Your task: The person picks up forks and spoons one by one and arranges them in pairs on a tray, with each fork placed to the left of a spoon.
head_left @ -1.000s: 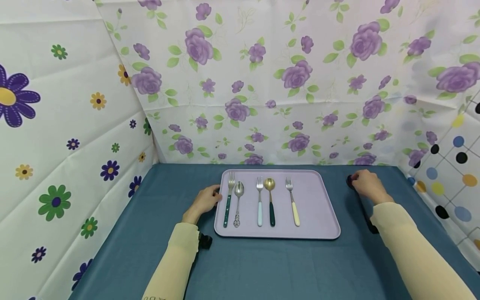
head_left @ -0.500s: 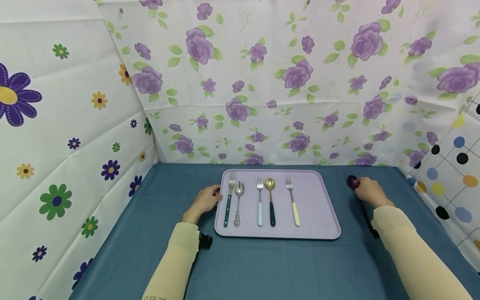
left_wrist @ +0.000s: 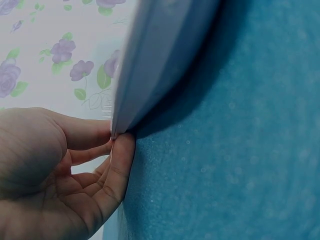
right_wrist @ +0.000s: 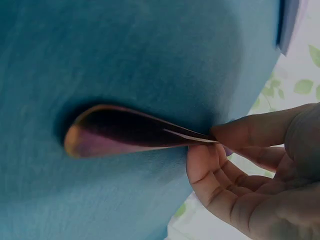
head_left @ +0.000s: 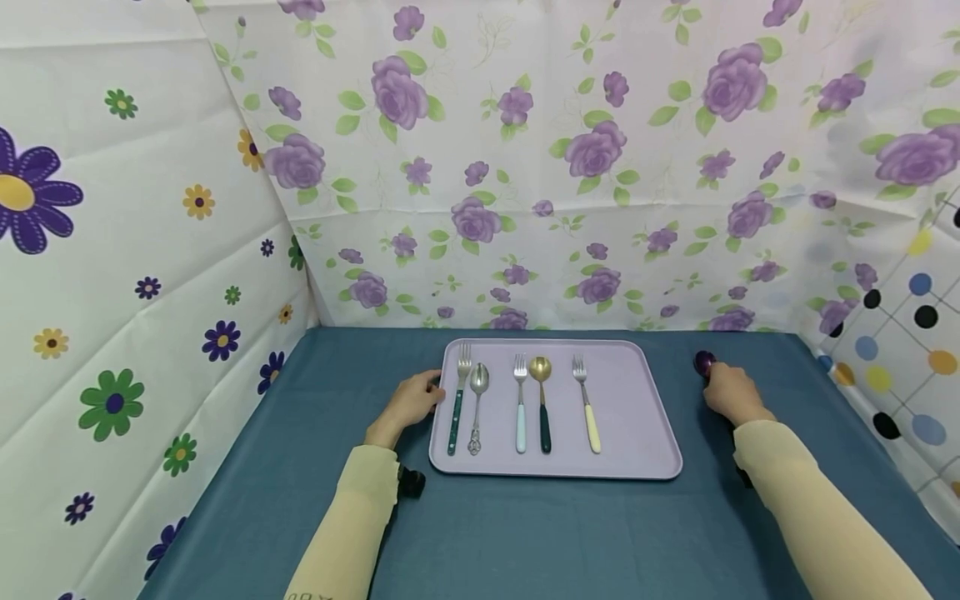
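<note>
My left hand [head_left: 411, 398] is at the left edge of the pale lilac tray [head_left: 633, 417]. In the left wrist view its thumb and fingers pinch the tray's rim. To the right of the tray, my right hand [head_left: 737, 394] pinches a dark purple, shiny spoon [right_wrist: 130, 131] between thumb and fingers. The spoon's bowl [head_left: 704, 362] shows beyond the fingertips in the head view. Its broad handle end stretches over the blue cloth in the right wrist view; I cannot tell whether it touches the cloth.
Lying on the tray are a green-handled fork [head_left: 456, 408], a silver spoon [head_left: 476, 408], a light-blue-handled fork [head_left: 521, 417], a gold spoon [head_left: 543, 408] with dark green handle, and a cream-handled fork [head_left: 590, 417]. Flowered sheets [head_left: 540, 275] stand behind the blue cloth [head_left: 570, 533].
My right hand has shifted slightly down and leftward, from near the purple spoon's bowl to below it, and more of the bowl shows. The left hand and tray have stayed put.
</note>
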A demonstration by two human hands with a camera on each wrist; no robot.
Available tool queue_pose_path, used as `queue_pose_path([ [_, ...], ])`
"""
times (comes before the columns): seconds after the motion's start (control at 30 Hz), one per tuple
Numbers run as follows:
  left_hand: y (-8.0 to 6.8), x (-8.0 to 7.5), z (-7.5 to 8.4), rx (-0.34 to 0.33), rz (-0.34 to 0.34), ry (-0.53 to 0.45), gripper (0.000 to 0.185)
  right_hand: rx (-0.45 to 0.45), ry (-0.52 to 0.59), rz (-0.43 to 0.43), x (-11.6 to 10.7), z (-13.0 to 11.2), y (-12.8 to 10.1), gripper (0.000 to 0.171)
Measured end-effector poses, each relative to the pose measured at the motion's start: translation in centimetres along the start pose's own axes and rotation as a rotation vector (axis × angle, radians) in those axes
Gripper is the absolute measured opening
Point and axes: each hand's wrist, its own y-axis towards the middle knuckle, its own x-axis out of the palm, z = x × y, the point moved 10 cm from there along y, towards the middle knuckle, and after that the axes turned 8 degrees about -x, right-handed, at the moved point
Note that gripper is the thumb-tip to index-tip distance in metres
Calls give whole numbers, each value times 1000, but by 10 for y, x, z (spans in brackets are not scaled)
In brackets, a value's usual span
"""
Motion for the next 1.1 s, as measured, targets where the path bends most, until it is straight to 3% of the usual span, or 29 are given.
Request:
queue_pose_path([
  [0.47,0,0,-1,9,0,0,50,3,-32,36,-1,-6,-1,22],
  [0.93,0,-1,0,8,1,-14,50,22,11,25,-3,-4,2,11],
  [1.1,1,0,-3,5,-3,-18,50,9,30,13,-5,-15,7,27],
])
